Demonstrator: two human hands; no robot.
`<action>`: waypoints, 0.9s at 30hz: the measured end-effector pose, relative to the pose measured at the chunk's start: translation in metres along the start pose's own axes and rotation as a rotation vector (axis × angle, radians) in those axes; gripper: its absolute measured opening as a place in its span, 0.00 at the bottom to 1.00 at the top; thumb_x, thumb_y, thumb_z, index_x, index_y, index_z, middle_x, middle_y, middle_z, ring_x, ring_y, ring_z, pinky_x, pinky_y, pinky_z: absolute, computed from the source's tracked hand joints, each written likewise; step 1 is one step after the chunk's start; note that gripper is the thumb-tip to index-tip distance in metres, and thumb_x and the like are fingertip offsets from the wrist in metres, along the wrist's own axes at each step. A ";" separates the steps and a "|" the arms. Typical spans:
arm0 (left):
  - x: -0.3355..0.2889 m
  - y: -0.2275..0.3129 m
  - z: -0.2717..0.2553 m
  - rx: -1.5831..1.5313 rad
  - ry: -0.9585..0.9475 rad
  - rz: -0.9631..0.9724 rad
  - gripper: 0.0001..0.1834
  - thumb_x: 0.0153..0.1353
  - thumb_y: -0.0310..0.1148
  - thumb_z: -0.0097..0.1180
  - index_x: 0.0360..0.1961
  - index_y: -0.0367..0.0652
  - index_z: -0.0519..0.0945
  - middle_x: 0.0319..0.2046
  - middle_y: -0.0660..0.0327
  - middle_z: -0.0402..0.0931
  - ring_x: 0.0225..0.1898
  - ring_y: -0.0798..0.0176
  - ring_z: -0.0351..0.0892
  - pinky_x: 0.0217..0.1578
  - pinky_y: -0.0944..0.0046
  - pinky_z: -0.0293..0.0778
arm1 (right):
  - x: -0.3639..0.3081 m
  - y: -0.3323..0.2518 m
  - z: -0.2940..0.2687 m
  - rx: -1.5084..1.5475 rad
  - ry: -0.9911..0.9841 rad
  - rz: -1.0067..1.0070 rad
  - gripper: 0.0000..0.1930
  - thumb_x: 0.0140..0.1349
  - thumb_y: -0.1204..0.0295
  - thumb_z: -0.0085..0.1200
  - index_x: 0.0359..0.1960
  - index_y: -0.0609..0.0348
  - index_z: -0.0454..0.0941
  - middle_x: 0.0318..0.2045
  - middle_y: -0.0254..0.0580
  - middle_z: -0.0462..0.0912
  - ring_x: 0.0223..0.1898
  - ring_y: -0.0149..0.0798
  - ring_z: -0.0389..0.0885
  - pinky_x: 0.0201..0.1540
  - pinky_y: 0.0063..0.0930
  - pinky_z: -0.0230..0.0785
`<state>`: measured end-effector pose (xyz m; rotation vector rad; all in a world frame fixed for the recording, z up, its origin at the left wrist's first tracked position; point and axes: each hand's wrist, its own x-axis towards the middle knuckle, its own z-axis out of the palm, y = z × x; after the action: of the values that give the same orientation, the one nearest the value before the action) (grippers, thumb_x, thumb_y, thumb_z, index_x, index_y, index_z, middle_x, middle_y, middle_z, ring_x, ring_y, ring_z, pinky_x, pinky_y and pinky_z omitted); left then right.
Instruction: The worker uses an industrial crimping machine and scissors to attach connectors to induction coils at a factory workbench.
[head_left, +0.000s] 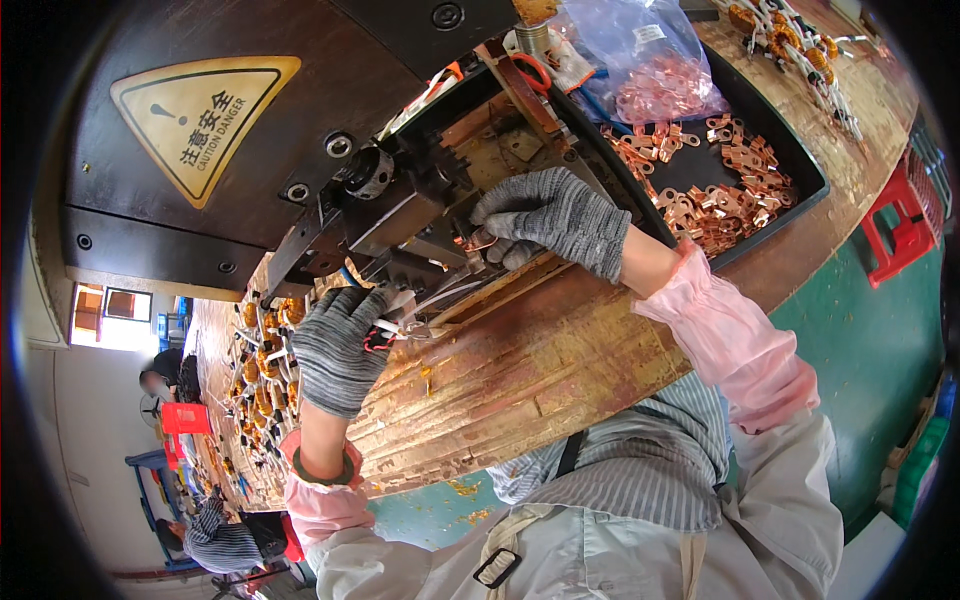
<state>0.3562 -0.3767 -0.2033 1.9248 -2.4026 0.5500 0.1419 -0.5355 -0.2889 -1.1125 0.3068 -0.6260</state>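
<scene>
Gloves and edges keep parts of this from me.
I get only a sliver of the copper piece [474, 242]; the right hand [558, 222] covers the rest. The left hand [342, 345] hides part of the wires [408, 325], so I can't tell its exact grip. The top edge cuts off the machine [310, 120] and bag [645, 60]. The far person [220, 540] is too small to read.
</scene>
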 end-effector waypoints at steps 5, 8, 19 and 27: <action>-0.002 -0.004 0.004 0.024 -0.002 0.005 0.20 0.38 0.33 0.62 0.38 0.50 0.79 0.33 0.59 0.76 0.33 0.53 0.76 0.32 0.57 0.72 | 0.003 -0.001 -0.001 -0.053 -0.018 0.021 0.12 0.58 0.74 0.53 0.42 0.67 0.74 0.33 0.44 0.81 0.30 0.34 0.81 0.30 0.21 0.77; -0.002 -0.003 0.002 0.018 0.008 0.013 0.19 0.37 0.33 0.62 0.37 0.50 0.80 0.33 0.59 0.76 0.34 0.53 0.76 0.32 0.57 0.72 | 0.000 -0.006 -0.001 -0.183 0.086 -0.032 0.09 0.57 0.74 0.54 0.39 0.66 0.76 0.30 0.43 0.80 0.26 0.32 0.80 0.27 0.21 0.77; -0.003 -0.003 0.003 -0.025 -0.074 -0.064 0.21 0.37 0.29 0.60 0.39 0.48 0.80 0.40 0.53 0.77 0.42 0.50 0.76 0.43 0.55 0.73 | -0.021 -0.026 -0.043 -0.394 0.374 -0.273 0.10 0.59 0.70 0.53 0.40 0.60 0.76 0.28 0.35 0.78 0.25 0.26 0.77 0.25 0.19 0.74; -0.002 0.000 0.005 -0.031 -0.047 -0.072 0.18 0.39 0.30 0.60 0.37 0.47 0.80 0.37 0.54 0.78 0.39 0.50 0.77 0.41 0.56 0.74 | -0.024 -0.010 -0.073 -0.613 0.666 -0.539 0.08 0.55 0.74 0.55 0.37 0.60 0.78 0.28 0.38 0.80 0.30 0.28 0.77 0.36 0.22 0.70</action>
<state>0.3577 -0.3757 -0.2083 2.0248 -2.3432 0.4660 0.0818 -0.5772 -0.3127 -1.5666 0.8227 -1.4535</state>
